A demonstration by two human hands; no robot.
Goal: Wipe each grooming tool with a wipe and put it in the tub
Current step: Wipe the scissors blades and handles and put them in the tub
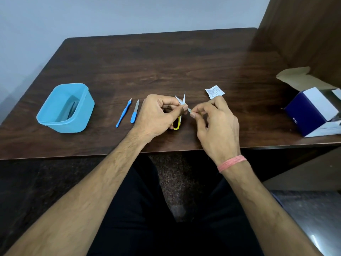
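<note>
While you wipe: your left hand grips the snips.
Right hand: pinching the wipe.
Tub: left on the tabletop.

Tub light blue; two tools blue-handled; snips yellow-handled; table dark brown woodgrain; wristband pink.

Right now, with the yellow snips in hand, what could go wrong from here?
1. The yellow snips have open, pointed blades; the right hand pinching something small at their base, likely the wipe, could get nicked.
2. The left hand holds them above the table edge; a slip might drop them onto the lap.
3. The torn wrapper could be mistaken for a wipe.
</note>
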